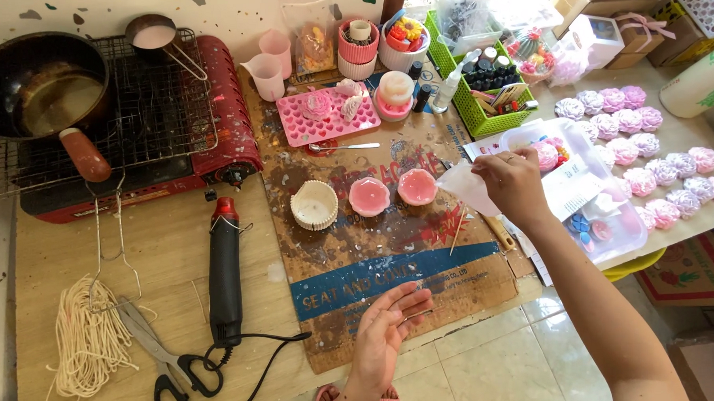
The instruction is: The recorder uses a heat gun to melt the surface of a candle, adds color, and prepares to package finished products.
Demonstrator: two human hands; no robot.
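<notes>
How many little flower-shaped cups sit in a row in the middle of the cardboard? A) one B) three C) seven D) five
B: three cups stand side by side on the cardboard, a white cup, a pink cup and another pink cup.
</notes>
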